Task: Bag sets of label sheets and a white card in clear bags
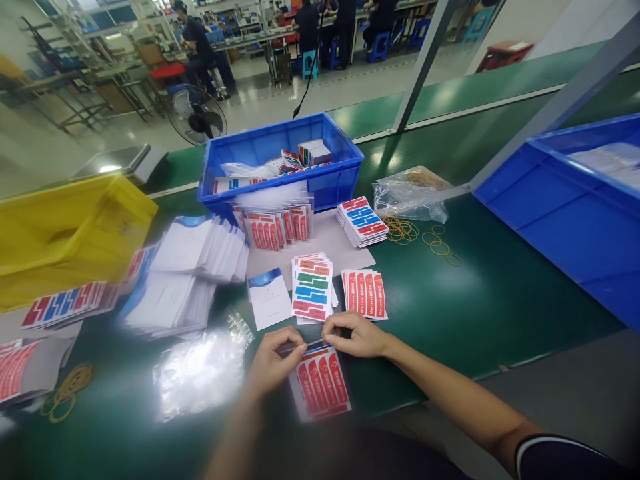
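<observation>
Near the table's front edge lies a clear plastic bag (323, 383) with red-and-white sticker sheets inside. My left hand (277, 360) pinches the left part of its top edge, and my right hand (354, 335) pinches the right part. Just beyond my hands sits a stack of multicoloured sticker sheets (313, 290). To its left is a white card with a blue top (270, 300), to its right a stack of red sticker sheets (365, 293). A pile of empty clear bags (200, 373) lies left of my left hand.
Beyond stand a blue bin (285, 157), filled bags (275, 223) and another sticker stack (363, 221). Rubber bands (400, 230) lie to the right. White booklets (185, 273) and a yellow bin (70, 233) are left; a large blue bin (575, 200) is right. People work in the background.
</observation>
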